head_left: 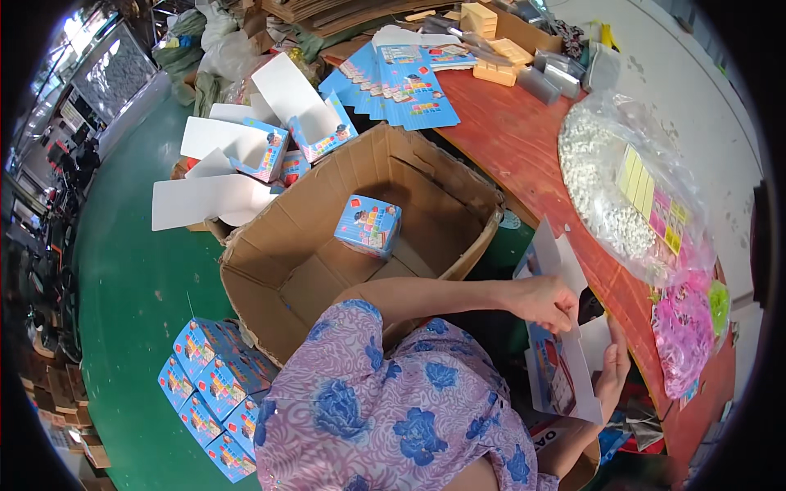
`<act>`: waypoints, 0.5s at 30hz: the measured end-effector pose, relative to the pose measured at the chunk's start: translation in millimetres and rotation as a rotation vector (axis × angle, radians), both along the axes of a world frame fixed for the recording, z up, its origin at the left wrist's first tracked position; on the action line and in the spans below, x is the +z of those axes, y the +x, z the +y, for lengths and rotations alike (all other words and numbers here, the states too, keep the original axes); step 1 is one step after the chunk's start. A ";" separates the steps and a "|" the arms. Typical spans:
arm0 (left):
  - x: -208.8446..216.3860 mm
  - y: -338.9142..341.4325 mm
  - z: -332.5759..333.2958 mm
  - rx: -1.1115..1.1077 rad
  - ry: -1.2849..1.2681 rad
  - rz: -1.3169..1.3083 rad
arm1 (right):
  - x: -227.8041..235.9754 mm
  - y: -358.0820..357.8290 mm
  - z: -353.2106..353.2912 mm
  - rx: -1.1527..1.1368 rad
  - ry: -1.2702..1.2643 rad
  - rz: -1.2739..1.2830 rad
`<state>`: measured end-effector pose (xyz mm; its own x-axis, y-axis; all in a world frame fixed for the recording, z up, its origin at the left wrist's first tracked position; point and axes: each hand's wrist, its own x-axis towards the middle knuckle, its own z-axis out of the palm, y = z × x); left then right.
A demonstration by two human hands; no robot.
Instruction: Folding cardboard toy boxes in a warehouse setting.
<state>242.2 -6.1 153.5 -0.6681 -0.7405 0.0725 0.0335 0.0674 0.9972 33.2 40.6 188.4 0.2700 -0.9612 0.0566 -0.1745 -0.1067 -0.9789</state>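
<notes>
A blue-and-white printed carton (553,372) with raised white flaps is held at the red table's edge. My right hand (612,364) supports it from the right, thumb and fingers along its white side. My left hand (544,303) reaches across with its fingers pinched together at the carton's upper edge, by a white flap. Whether something small is between those fingertips cannot be made out. One closed blue box (368,225) lies inside the large brown cardboard box (274,254) in front of me.
Closed blue boxes (219,389) are stacked on the green floor (135,327) at left. Open cartons (209,200) with white flaps stand beyond the brown box. The red table (512,119) bears fanned flat blue cartons (409,90), a bag of white pieces (594,176) and pink packets (684,340).
</notes>
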 end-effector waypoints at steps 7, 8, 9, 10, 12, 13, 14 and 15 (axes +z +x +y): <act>-36.3 7.9 -1.9 0.140 -0.515 -0.120 | -51.0 -31.5 -40.1 -0.376 0.017 -0.013; -48.2 4.8 -2.4 0.130 -0.391 -0.166 | -70.6 -33.4 -48.3 -0.420 0.004 0.043; -60.0 1.7 -1.6 0.115 -0.272 -0.216 | -90.9 -35.6 -55.1 -0.377 -0.106 0.207; -77.4 -0.5 0.2 0.116 -0.282 -0.248 | -85.9 -15.4 -53.6 -0.340 -0.100 0.216; -95.1 -7.2 2.7 0.096 -0.296 -0.355 | -113.8 -13.7 -63.0 -0.237 -0.062 0.159; -98.2 -8.9 3.9 0.089 -0.296 -0.438 | -111.7 -9.9 -63.2 -0.258 -0.058 0.156; -102.3 -9.9 4.6 0.079 -0.266 -0.436 | -112.9 -11.2 -63.6 -0.263 -0.063 0.129; -104.3 -8.4 2.7 0.084 -0.238 -0.440 | -113.1 -10.5 -65.0 -0.293 -0.080 0.100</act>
<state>233.8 -3.4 49.3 -0.6119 -0.7904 -0.0297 -0.4020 0.2784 0.8723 22.7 -24.4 75.3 -0.0093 -0.9925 0.1220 -0.3039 -0.1135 -0.9459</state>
